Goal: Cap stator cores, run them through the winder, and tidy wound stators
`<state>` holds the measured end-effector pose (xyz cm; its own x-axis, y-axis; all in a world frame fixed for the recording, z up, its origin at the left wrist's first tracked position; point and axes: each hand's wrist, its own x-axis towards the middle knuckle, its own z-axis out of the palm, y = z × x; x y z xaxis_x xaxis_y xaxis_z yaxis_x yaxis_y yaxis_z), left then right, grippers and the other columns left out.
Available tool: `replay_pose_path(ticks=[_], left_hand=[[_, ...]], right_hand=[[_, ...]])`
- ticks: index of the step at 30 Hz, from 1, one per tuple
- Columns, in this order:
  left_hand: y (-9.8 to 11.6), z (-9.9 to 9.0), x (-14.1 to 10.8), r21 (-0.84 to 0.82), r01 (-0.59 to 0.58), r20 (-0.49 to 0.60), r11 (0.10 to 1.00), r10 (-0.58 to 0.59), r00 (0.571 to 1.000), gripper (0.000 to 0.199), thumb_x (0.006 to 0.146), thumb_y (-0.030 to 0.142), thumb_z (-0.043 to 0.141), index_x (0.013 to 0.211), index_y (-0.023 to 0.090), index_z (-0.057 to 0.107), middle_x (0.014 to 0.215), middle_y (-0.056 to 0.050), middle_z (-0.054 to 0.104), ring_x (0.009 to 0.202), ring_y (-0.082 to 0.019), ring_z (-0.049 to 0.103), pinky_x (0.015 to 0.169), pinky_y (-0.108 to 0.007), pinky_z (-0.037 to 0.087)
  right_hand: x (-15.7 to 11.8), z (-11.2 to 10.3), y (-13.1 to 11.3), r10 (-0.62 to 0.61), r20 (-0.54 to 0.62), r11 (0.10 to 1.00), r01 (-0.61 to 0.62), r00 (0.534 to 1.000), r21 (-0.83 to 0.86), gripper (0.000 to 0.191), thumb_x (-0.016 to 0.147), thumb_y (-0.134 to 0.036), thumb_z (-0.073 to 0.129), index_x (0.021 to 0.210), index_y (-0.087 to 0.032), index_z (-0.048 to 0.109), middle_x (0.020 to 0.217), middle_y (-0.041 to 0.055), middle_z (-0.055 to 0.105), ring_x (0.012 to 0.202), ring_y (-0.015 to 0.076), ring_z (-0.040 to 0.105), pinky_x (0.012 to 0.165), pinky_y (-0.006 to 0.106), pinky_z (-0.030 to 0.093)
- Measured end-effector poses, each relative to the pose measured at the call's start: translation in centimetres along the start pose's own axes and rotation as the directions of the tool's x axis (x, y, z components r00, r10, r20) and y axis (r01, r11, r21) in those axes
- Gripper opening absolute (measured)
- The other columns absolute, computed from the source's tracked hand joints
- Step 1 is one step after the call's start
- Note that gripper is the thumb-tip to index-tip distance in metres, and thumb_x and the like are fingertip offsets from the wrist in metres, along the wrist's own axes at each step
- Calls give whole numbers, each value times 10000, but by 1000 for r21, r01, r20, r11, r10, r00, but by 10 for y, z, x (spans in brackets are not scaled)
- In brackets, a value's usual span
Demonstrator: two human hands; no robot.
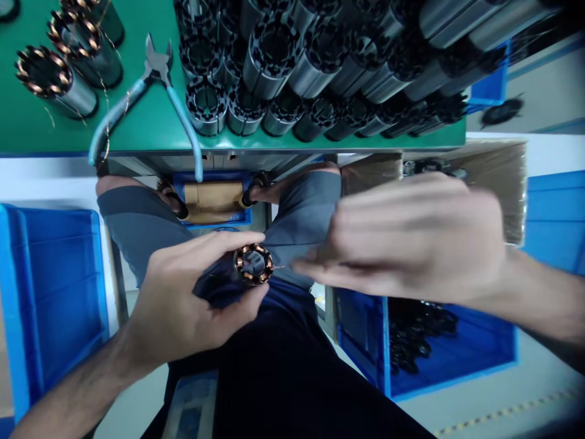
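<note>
My left hand (196,292) is wrapped round a motor stator (237,268), thumb and fingers on its sides. The stator's open end, ringed with copper windings (254,247), faces up toward me. From its right edge a thin copper wire (280,266) sticks out toward my right hand (411,244). That hand is closed in a pinch just right of the stator and smeared by motion. Blur hides whether the wire runs between its fingertips. Both hands are above my lap, in front of the green bench.
Wire cutters (158,67) with blue handles lie open on the green bench (146,131), handles overhanging its edge. Wound stators (80,94) stand at left, rows of unwound stators (276,55) at right. Blue bins (59,280) flank me; the right bin (484,353) holds black parts (411,341).
</note>
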<state>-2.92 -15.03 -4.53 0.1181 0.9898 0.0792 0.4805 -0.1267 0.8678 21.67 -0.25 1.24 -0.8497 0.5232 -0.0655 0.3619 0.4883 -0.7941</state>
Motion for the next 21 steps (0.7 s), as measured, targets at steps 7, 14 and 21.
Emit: replay_pose_path(ticks=[7,14,21], left_hand=[[0,-2,-4,343,-359,-122,868,420,899,249,1033,104,842,1198,291,836,1321,1,885,1141,-175,888,1134,-282,717],[-3,-2,2,127,-135,-37,983,141,989,308,940,242,832,1247,230,812,1131,-24,916,945,-200,901,972,-272,746],[-12,-7,-11,175,-226,-174,958,256,951,268,999,144,888,1212,293,824,1364,-9,884,1181,-190,883,1164,-314,705]], right_hand=[[1,23,27,237,649,432,-677,723,596,501,986,-651,909,987,-173,759,975,72,855,693,144,783,565,234,604],[-2,29,8,157,226,913,-228,961,338,402,1041,-372,857,732,-249,630,587,-71,561,475,76,425,439,259,273],[5,11,15,250,289,716,-378,924,587,368,926,-490,1008,896,-202,781,1008,45,800,785,130,725,619,219,598]])
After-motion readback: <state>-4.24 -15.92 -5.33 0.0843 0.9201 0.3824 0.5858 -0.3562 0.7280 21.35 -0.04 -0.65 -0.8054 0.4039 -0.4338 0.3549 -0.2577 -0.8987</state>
